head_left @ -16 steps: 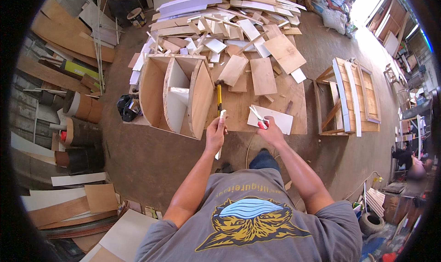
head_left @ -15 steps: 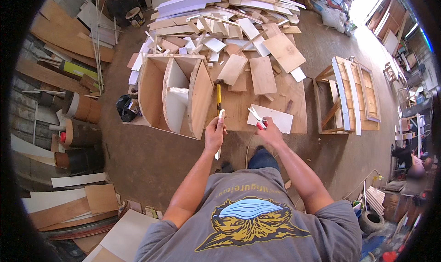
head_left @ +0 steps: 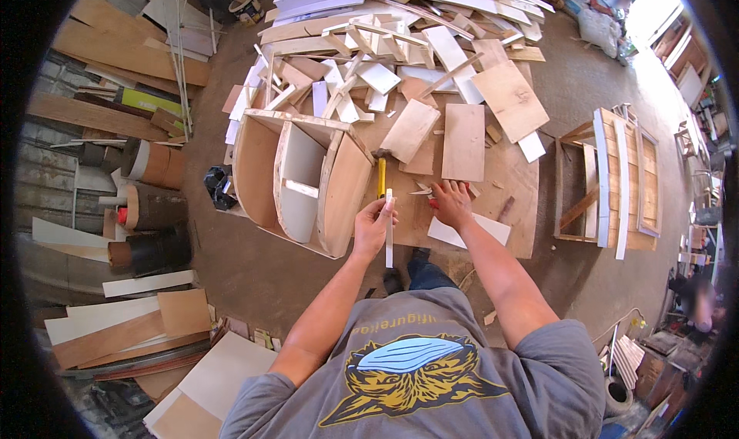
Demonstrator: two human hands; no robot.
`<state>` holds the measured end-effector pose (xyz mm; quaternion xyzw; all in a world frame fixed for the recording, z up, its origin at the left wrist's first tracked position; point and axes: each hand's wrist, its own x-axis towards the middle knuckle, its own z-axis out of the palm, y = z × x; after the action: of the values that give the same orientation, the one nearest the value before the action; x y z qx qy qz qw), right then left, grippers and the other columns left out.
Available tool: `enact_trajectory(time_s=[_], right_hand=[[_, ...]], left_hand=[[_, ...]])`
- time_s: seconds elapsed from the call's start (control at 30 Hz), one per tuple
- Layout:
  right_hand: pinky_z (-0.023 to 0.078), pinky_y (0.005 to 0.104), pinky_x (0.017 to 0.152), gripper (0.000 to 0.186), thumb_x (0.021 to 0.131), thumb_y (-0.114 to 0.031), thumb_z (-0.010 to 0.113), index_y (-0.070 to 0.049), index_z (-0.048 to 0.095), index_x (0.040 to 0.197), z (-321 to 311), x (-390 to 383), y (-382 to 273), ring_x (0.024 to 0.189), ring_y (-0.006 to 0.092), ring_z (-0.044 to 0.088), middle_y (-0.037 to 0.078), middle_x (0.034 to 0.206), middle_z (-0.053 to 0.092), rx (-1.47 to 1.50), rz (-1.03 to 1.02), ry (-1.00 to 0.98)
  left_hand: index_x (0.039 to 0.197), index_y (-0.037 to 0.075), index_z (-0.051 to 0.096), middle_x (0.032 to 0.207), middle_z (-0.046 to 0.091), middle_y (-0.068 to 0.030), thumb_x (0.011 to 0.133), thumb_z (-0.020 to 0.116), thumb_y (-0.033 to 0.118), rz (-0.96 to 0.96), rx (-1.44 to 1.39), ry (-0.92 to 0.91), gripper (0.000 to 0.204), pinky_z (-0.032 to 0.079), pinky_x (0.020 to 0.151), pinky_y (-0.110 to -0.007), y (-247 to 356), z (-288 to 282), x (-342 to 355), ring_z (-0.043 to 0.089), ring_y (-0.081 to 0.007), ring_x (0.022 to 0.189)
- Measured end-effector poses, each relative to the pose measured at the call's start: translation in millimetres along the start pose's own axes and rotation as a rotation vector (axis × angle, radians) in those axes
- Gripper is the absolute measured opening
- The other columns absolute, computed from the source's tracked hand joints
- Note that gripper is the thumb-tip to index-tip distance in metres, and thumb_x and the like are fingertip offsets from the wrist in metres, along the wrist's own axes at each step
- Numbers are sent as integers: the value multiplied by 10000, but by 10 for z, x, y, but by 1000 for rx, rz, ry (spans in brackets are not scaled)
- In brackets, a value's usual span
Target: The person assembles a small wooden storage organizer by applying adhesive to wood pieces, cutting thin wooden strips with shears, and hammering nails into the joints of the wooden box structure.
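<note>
My left hand (head_left: 372,227) pinches a narrow white strip (head_left: 389,246) that stands lengthwise in front of me. My right hand (head_left: 453,206) is over a pair of red-handled snips (head_left: 423,190), at the worktable's surface. Their blades point left and part slightly; fingers cover most of the handles. Just past the left hand lies a hammer (head_left: 381,179) with a yellow handle, close to a curved wooden cabinet frame (head_left: 346,185). A white board (head_left: 486,231) lies partly under my right wrist.
Offcuts and slats form a heap (head_left: 377,77) across the far side of the worktable (head_left: 523,208). A slatted wooden frame (head_left: 627,185) stands on the floor at right. Rolls of sheet material (head_left: 154,208) and loose panels (head_left: 138,323) line the left.
My right hand has moved forward and down to the worktable with the snips. The white strip stays in my left hand, now more upright. The whole view has shifted slightly.
</note>
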<state>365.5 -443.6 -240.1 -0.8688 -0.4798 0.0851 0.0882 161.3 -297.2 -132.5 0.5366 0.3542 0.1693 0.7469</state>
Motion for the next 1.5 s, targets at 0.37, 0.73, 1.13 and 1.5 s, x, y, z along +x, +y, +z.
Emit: enact_trajectory(time_s=[0.37,0.73,1.13,1.5], right_hand=[[424,487,1066,725,767,-419,872,-101,587,1353,-52,-531,172,1242,357,550,144,1269,603,188,243,174],[500,504,1021,886,637,-539,947,-61,591,1294,-315,-500,270,1186,411,666,186,1220,725,105,420,-279],[518,538,968,567,835,-304,812,-37,603,1290,-1606,-897,-1380,1117,484,676,265,1142,727,114,367,-103],[547,335,928,487,858,-59,763,55,651,1319,-2705,-258,-3816,1041,187,710,128,1138,755,956,-25,440]], left_hand=[[1203,-1,683,897,682,-41,1047,696,296,-30,-25,64,336,568,742,-278,159,-18,286,662,-105,782],[1326,12,666,1005,714,-34,1032,713,206,78,138,-190,356,547,845,-281,503,-303,-137,673,-108,901],[1286,21,577,970,607,-10,1113,551,173,343,-146,-224,231,539,806,-264,946,-2109,-826,622,-84,869],[1201,-6,691,898,680,-9,1040,709,205,415,-229,8,265,505,730,-238,1307,-3351,-958,631,-72,799]])
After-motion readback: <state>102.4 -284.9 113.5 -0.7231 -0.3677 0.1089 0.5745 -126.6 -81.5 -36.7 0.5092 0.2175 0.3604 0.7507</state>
